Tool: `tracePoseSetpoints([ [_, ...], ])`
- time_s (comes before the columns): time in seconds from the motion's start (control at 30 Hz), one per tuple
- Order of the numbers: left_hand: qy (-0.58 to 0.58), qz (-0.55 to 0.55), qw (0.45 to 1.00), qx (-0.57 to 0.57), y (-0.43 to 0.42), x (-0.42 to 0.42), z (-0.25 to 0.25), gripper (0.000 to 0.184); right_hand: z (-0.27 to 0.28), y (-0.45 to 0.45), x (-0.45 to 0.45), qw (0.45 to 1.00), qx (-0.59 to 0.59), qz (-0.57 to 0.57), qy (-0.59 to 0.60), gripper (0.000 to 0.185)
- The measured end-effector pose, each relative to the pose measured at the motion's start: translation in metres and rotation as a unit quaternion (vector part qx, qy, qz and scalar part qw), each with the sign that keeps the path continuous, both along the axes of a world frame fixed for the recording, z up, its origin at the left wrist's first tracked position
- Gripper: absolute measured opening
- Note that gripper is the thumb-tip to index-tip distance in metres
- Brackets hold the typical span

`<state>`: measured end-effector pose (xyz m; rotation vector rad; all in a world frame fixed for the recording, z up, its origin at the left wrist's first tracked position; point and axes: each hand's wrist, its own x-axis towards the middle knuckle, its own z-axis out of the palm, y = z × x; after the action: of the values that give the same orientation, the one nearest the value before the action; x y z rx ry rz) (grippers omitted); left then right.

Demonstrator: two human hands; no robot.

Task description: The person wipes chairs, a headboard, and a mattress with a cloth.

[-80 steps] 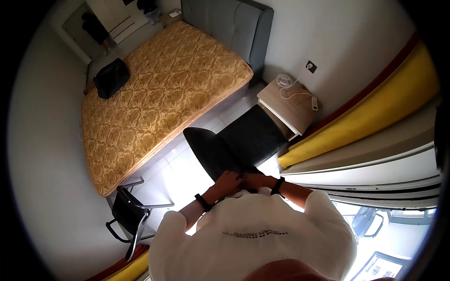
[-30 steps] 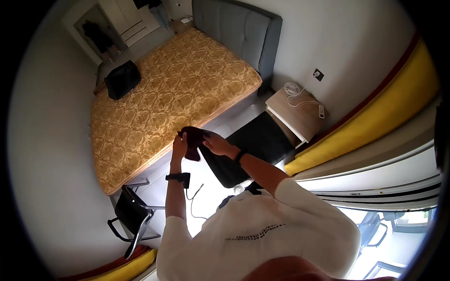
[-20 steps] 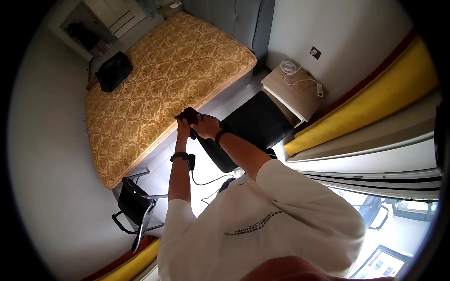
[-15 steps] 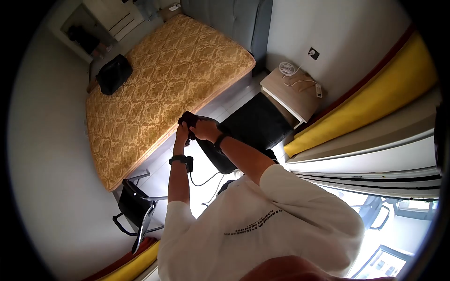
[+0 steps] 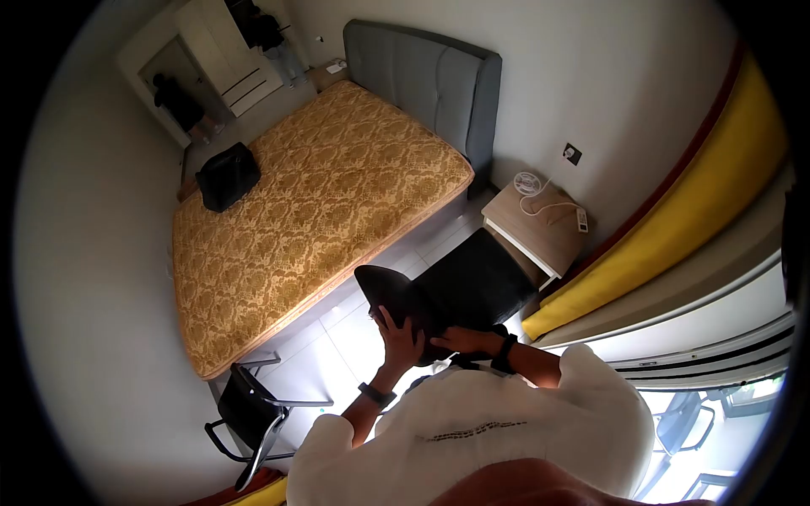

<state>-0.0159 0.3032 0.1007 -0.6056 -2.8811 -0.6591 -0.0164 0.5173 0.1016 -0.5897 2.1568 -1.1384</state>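
Note:
My left hand [image 5: 400, 339] lies with its fingers spread on the dark seat of a black chair [image 5: 474, 282], close to my body. To its right is my right hand [image 5: 464, 340], its fingers together over dark material at the seat's near edge. What they close on is too dark to make out. The dark red cloth seen earlier cannot be told apart from the black surface. Each wrist has a black band.
A bed with a gold-patterned mattress [image 5: 321, 194] bears a black bag [image 5: 228, 175]. At the right stands a wooden nightstand [image 5: 540, 226] with a white cable. A black chair [image 5: 246, 411] is at the lower left. Two people [image 5: 179, 103] [image 5: 268, 34] stand far back.
Both hands have come back from beside the bed toward my body, down onto the chair. My left hand has let go of the dark red cloth and spread its fingers. The view has shifted.

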Motion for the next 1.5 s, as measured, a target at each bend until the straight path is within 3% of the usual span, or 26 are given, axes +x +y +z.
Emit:
tracePoseSetpoints([
  [0.07, 0.001, 0.013, 1.000, 0.023, -0.002, -0.013, -0.012, 0.047, -0.007, -0.010, -0.026, 0.991, 0.126, 0.032, 0.026, 0.051],
  [0.13, -0.001, -0.014, 1.000, 0.007, -0.014, -0.036, -0.021, 0.052, -0.032, -0.028, -0.053, 0.978, 0.006, 0.001, 0.209, 0.043],
  [0.2, 0.037, -0.015, 0.997, 0.073, -0.034, -0.070, -0.040, 0.057, -0.041, -0.054, -0.071, 0.949, 0.011, -0.070, 0.306, 0.037],
  [0.23, -0.029, 0.012, 0.997, 0.074, -0.044, -0.090, -0.039, 0.059, -0.031, -0.067, -0.079, 0.945, -0.015, -0.102, 0.309, 0.038],
  [0.3, -0.099, 0.073, 0.963, 0.241, -0.059, -0.126, -0.049, 0.062, -0.020, -0.085, -0.085, 0.943, -0.038, -0.134, 0.303, 0.041],
  [0.37, -0.095, 0.127, 0.959, 0.237, -0.062, -0.144, -0.052, 0.063, -0.018, -0.096, -0.090, 0.973, -0.026, -0.073, 0.219, 0.046],
  [0.4, -0.095, 0.131, 0.957, 0.240, -0.059, -0.139, -0.053, 0.063, -0.018, -0.097, -0.087, 0.972, -0.019, -0.107, 0.206, 0.046],
  [0.5, -0.071, 0.143, 0.957, 0.242, -0.041, -0.117, -0.045, 0.059, -0.034, -0.078, -0.082, 0.960, -0.025, -0.117, 0.251, 0.043],
  [0.57, -0.171, 0.156, 0.963, 0.139, -0.034, -0.087, -0.018, 0.056, -0.063, -0.063, -0.067, 0.946, -0.045, -0.119, 0.298, 0.042],
  [0.63, -0.188, 0.132, 0.969, 0.090, -0.036, -0.060, -0.037, 0.052, -0.077, -0.050, -0.042, 0.952, -0.045, -0.099, 0.287, 0.042],
  [0.73, -0.297, 0.116, 0.940, 0.117, -0.030, -0.015, 0.007, 0.051, -0.069, -0.033, -0.004, 0.963, -0.056, -0.062, 0.255, 0.040],
  [0.77, -0.209, 0.056, 0.974, 0.065, -0.046, -0.011, -0.024, 0.050, -0.055, -0.029, 0.003, 0.967, -0.066, -0.045, 0.242, 0.039],
  [0.8, -0.208, 0.056, 0.974, 0.067, -0.051, -0.006, -0.019, 0.050, -0.033, -0.027, 0.002, 0.967, -0.064, -0.044, 0.243, 0.039],
  [0.87, -0.195, 0.077, 0.951, 0.229, -0.061, 0.003, -0.002, 0.046, 0.013, -0.022, -0.003, 0.997, 0.006, 0.069, 0.042, 0.051],
  [0.93, -0.262, 0.093, 0.906, 0.319, -0.092, -0.010, -0.025, 0.039, 0.034, -0.028, -0.003, 0.994, -0.033, 0.075, 0.078, 0.057],
  [0.97, -0.256, 0.122, 0.877, 0.389, -0.095, -0.016, -0.005, 0.037, 0.042, -0.034, 0.001, 0.987, -0.072, 0.083, 0.115, 0.063],
  [1.03, -0.170, 0.149, 0.898, 0.376, -0.115, -0.047, -0.009, 0.034, 0.042, -0.047, -0.003, 0.989, -0.012, 0.116, 0.086, 0.069],
  [1.13, -0.129, 0.133, 0.910, 0.370, -0.102, -0.083, 0.004, 0.034, 0.024, -0.056, -0.015, 0.979, 0.024, 0.159, 0.122, 0.055],
  [1.17, -0.072, 0.123, 0.931, 0.336, -0.087, -0.088, 0.009, 0.040, 0.014, -0.057, -0.014, 0.979, -0.023, 0.123, 0.162, 0.049],
  [1.23, -0.128, 0.183, 0.961, 0.165, -0.051, -0.082, 0.001, 0.040, 0.007, -0.051, -0.010, 0.987, -0.089, 0.071, 0.109, 0.047],
  [1.3, 0.049, 0.105, 0.991, 0.068, -0.025, -0.068, -0.006, 0.040, 0.007, -0.043, 0.003, 0.994, -0.095, 0.004, 0.051, 0.048],
  [1.37, 0.076, 0.086, 0.992, 0.058, -0.013, -0.065, -0.002, 0.038, 0.008, -0.036, 0.001, 0.994, -0.095, -0.060, 0.008, 0.049],
  [1.43, 0.046, 0.085, 0.995, 0.039, -0.009, -0.049, 0.004, 0.038, 0.004, -0.034, 0.006, 0.951, -0.200, -0.201, 0.124, 0.058],
  [1.47, 0.003, 0.080, 0.995, 0.065, -0.011, -0.044, 0.002, 0.034, 0.004, -0.034, 0.003, 0.952, -0.197, -0.199, 0.123, 0.058],
  [1.5, 0.009, 0.082, 0.994, 0.071, -0.011, -0.044, -0.003, 0.034, 0.007, -0.034, -0.009, 0.949, -0.184, -0.139, 0.216, 0.062],
])
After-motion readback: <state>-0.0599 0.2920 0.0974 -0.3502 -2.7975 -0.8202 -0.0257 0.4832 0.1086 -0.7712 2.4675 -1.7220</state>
